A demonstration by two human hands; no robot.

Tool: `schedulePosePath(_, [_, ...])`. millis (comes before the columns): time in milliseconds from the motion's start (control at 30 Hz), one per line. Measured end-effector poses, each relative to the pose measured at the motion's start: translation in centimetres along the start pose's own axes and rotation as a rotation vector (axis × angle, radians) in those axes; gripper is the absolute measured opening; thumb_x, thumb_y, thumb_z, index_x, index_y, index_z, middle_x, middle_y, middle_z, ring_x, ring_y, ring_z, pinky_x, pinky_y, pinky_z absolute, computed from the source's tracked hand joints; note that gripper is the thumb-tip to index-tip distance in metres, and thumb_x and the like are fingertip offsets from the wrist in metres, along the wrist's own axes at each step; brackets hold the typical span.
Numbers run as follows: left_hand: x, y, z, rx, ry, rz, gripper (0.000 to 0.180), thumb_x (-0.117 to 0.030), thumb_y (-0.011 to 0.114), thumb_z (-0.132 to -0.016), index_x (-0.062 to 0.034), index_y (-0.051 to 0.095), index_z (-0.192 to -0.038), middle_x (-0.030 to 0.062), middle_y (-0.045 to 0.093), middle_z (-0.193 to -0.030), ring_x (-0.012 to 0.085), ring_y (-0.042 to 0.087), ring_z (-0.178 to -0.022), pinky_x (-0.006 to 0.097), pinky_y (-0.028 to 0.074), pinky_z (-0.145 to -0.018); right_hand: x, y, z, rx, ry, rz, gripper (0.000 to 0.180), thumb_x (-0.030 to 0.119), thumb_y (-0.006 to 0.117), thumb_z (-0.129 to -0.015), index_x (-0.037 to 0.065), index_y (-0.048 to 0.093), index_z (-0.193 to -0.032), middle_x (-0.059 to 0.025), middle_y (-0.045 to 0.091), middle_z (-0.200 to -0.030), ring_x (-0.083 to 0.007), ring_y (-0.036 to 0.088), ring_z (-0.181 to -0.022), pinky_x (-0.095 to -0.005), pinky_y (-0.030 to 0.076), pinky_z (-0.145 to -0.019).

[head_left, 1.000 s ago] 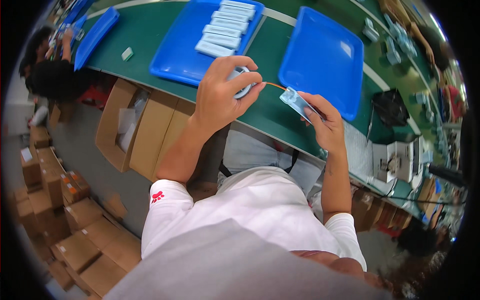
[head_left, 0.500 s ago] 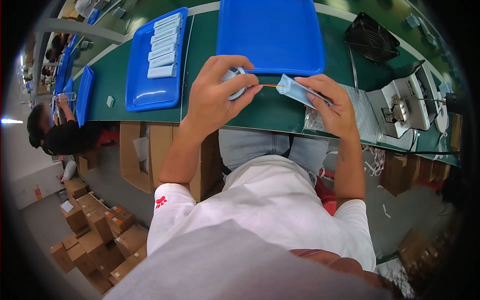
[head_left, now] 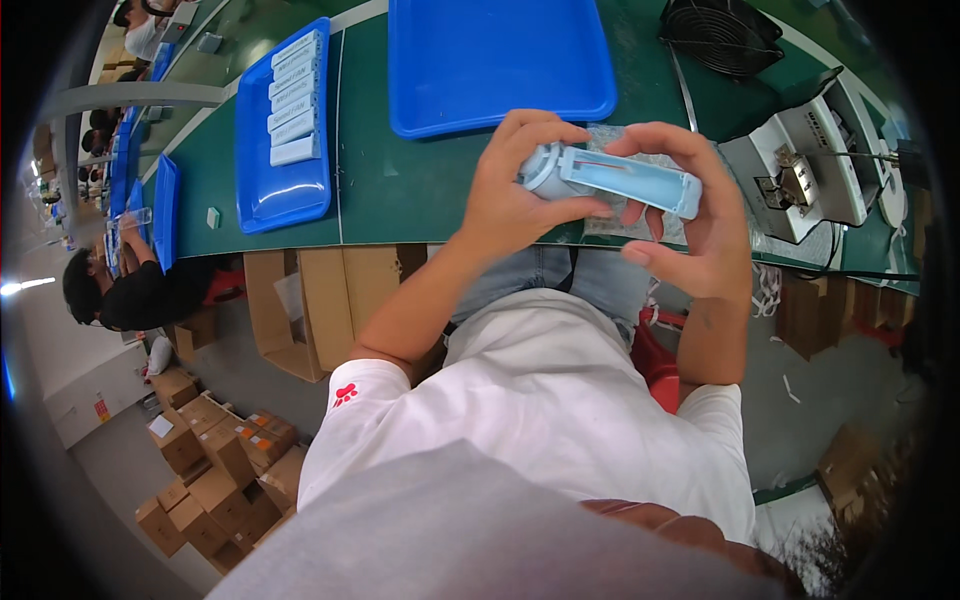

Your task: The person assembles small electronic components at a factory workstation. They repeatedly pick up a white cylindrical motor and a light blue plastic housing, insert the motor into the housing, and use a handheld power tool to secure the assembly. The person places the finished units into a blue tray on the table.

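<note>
The left hand (head_left: 515, 190) grasps the round head (head_left: 545, 172) of a light-blue part, fingers above it and thumb below. The long handle (head_left: 635, 183) of the part extends from the left fingers to the right hand (head_left: 672, 200), which curves around its far end; the right thumb stands apart from the handle, so this hand is unclenched. Whether the right fingers touch the handle from behind cannot be told. Surroundings: a blue tray (head_left: 500, 60) lies on the green bench (head_left: 420, 190) directly beyond the left hand, which overlaps the tray's near edge in view. A second blue tray (head_left: 285, 200), left of the grip, carries a row of light-blue pieces (head_left: 295, 100); a small pale block (head_left: 213, 217) lies farther left. A clear sheet (head_left: 612, 230) lies under the grip, partly covered by the handle and right hand. To the right stands a white machine (head_left: 800, 165); beyond and to the right is a black fan (head_left: 720, 35). Orientation: the long axis of the handle runs crosswise, from left hand to right hand, its right end inclined slightly toward the body. The head points left; the hollow side of the handle faces the viewer and exposes a thin reddish wire (head_left: 588, 163) near the head.
</note>
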State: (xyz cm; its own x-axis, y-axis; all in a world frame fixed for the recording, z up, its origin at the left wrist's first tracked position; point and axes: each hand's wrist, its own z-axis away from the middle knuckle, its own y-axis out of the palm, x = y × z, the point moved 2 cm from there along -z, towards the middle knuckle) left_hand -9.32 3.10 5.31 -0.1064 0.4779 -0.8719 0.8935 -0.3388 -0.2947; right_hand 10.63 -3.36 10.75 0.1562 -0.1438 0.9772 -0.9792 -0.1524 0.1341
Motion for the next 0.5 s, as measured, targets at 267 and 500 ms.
schedulePosePath(267, [2.3, 6.2, -0.5, 0.092, -0.148, 0.200, 0.076, -0.020, 0.095, -0.068, -0.0074, 0.053, -0.130, 0.0101, 0.060, -0.131, 0.0214, 0.058, -0.118, 0.036, 0.048, -0.100, -6.1, -2.6, 1.0, -0.359, -0.194, 0.272, 0.030, 0.002, 0.081, -0.082, -0.001, 0.070, -0.110, -0.0129, 0.071, -0.113, -0.0219, 0.067, -0.103, -0.0348, 0.052, -0.090])
schedulePosePath(500, [1.6, 4.7, 0.1, 0.153, -0.063, -0.005, 0.090, -0.016, 0.090, -0.069, -0.0089, 0.045, -0.147, 0.0072, 0.065, -0.119, 0.0244, 0.065, -0.105, 0.035, 0.052, -0.095, -6.8, -1.6, 2.2, -0.281, -0.179, 0.604, 0.024, 0.005, 0.081, -0.082, 0.002, 0.074, -0.105, -0.0095, 0.074, -0.099, -0.0218, 0.072, -0.086, -0.0321, 0.055, -0.077])
